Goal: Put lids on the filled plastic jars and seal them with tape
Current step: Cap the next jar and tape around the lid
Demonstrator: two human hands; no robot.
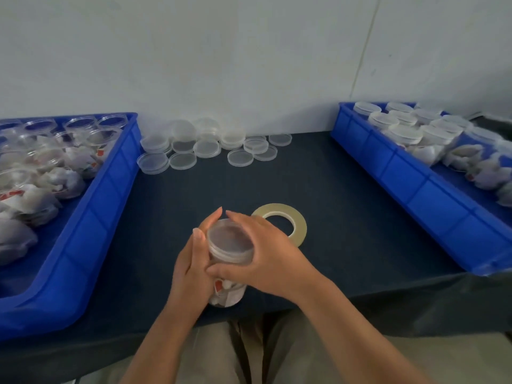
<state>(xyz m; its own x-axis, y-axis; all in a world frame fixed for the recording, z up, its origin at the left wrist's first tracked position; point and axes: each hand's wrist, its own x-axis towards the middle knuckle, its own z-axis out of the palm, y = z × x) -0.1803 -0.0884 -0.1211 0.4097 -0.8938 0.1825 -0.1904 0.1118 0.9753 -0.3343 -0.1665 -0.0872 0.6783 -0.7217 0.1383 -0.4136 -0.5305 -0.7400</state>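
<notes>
Clear lidded plastic jar (230,241) at near table (332,189) edge is clasped by left grip (194,261) and right grip (266,253). Seal seemingly not applied; beige tape roll (297,221) lies beside. Unlidded jars (80,124) in blue plastic tray (116,184) are yet to be done.

Your evenly lit backdrop.
A plain white painted wall (249,51) faces you, meeting a table draped in dark navy cloth (327,184).

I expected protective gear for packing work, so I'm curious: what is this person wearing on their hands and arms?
Nothing. The left hand and right hand are bare: no gloves, rings, watch or bracelets show. The left forearm and right forearm are uncovered as far as the picture reaches, so no sleeves are in view. The only clothing visible is light beige trousers.
</notes>
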